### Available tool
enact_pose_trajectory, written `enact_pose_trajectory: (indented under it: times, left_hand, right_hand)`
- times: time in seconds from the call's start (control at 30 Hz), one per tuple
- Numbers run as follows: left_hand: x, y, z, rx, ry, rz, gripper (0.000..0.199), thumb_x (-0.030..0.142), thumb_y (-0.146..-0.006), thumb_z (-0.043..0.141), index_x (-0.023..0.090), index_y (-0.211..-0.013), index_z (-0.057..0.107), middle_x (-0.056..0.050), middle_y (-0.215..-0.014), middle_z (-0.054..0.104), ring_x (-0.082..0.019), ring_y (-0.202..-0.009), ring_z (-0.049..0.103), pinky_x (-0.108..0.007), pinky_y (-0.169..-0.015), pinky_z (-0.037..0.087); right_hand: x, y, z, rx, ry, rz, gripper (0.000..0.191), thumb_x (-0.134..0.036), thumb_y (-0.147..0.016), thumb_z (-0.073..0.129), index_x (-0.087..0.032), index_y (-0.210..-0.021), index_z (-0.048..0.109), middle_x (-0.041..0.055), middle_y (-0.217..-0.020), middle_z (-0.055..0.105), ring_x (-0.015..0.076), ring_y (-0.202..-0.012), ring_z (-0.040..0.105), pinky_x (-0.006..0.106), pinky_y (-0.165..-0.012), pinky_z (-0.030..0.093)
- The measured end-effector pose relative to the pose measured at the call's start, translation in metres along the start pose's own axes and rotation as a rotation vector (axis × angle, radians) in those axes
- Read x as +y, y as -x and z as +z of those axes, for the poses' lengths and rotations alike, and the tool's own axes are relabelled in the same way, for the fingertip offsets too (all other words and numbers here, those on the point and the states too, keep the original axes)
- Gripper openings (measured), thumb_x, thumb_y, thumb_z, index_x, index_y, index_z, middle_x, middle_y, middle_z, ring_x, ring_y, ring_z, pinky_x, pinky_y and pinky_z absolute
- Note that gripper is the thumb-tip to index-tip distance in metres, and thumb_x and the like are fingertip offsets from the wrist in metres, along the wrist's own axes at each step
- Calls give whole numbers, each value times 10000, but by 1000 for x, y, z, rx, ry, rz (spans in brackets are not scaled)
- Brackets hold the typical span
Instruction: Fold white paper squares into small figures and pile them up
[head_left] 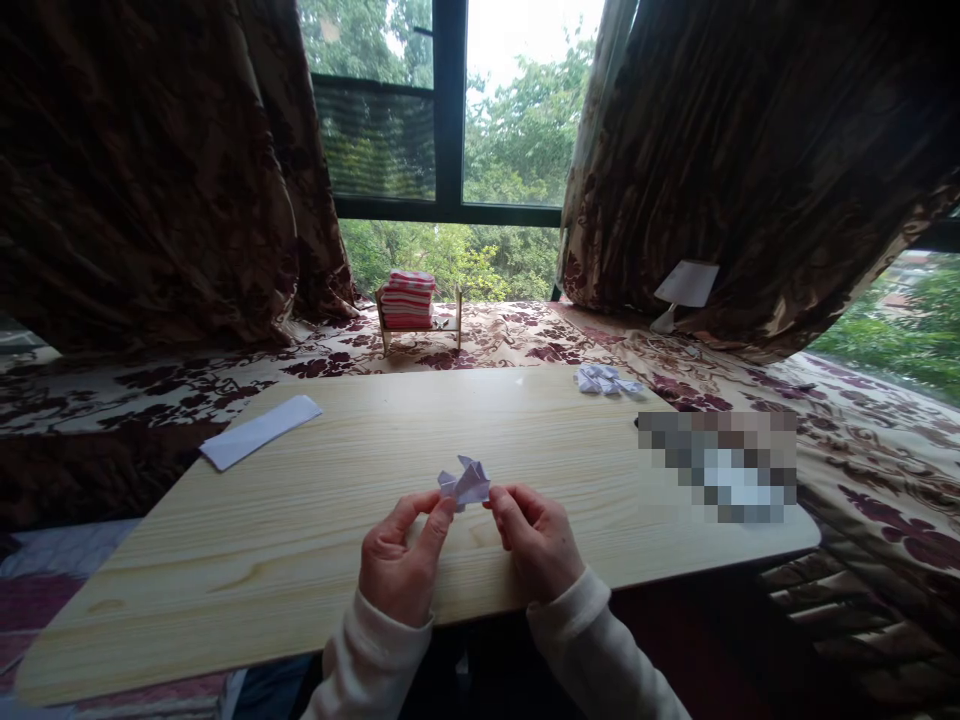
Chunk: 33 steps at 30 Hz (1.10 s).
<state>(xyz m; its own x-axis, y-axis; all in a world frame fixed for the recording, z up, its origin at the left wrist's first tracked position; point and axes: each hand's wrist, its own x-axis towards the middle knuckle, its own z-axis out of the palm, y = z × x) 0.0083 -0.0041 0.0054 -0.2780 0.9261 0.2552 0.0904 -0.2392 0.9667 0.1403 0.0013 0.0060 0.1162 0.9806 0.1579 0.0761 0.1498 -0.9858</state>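
A small folded white paper figure [471, 481] with pointed flaps is held above the near middle of the wooden table [360, 440]. My left hand [405, 555] pinches its left end between thumb and forefinger. At its lower right corner, my right hand [538, 535] grips it between thumb and forefinger. Several folded paper pieces [606, 379] lie together at the table's far right. On the left side rests a flat stack of white paper strips [261, 431].
Beyond the table, a small rack [420, 328] holds folded red and white cloths [407, 299] on the floral cover [517, 340]. A white lamp [686, 285] stands at the back right. A pixelated patch [724, 470] hides something on the table's right side.
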Motion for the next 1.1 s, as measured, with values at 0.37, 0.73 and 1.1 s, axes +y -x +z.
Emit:
enact_pose_trajectory:
  times: [0.37,0.73,1.1]
  left_hand:
    - [-2,-4,-3,-209,-147,47,172,341,-717,614,181,-770,649,-35,-842,688,-192,-844,609,-292,-827,416]
    - [3,1,4,-239,30,29,251,282,-707,628,189,-933,572,-30,-816,672,-177,-806,624,-293,-795,443]
    - [11,-1,3,-292,-267,76,175,304,-690,624,151,-749,683,-55,-728,677,-205,-756,616,-286,-718,474]
  right_hand:
    - [8,2,0,-86,-293,-1,255,-381,-810,516,-150,-732,590,-34,-558,453,72,-479,390,208,-451,296]
    - [7,-1,2,-68,-230,9,293,-419,-783,539,-138,-749,616,-33,-547,461,64,-455,375,203,-428,297]
    - [3,1,3,-47,-116,-29,299,-403,-794,526,-136,-717,635,-14,-534,505,86,-484,412,213,-463,346]
